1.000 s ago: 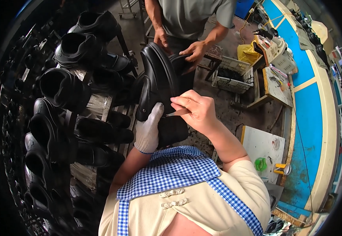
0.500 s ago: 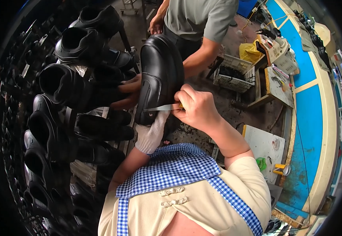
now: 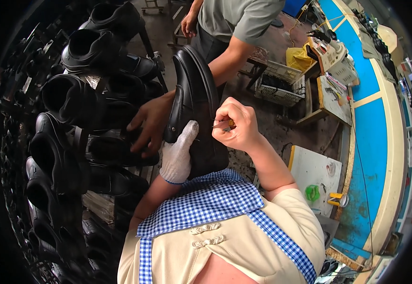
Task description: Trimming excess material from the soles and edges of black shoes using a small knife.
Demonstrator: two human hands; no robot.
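A black leather shoe (image 3: pixel 188 90) is held up in front of me, toe pointing away and sole edge turned to the right. My left hand (image 3: pixel 177 154), in a white knit glove, grips it near the heel, thumb along its side. To the right of the shoe, my bare right hand (image 3: pixel 238 124) is closed around a thin knife (image 3: pixel 221 125) with a bit of yellow showing at the fingers. Most of the blade is hidden or seen end-on, and it appears apart from the shoe.
Racks of black shoes (image 3: pixel 68 99) fill the left side. A co-worker in a grey shirt (image 3: pixel 239 19) stands opposite, one hand (image 3: pixel 151 123) reaching beside the racked shoes. On the right are a white crate (image 3: pixel 281 97), a small table (image 3: pixel 315 170) and a blue-topped conveyor (image 3: pixel 369 132).
The shoe has turned, showing more of its sole edge. My right hand has drawn the knife away from its side. The co-worker's hand has moved down and left, away from behind the shoe.
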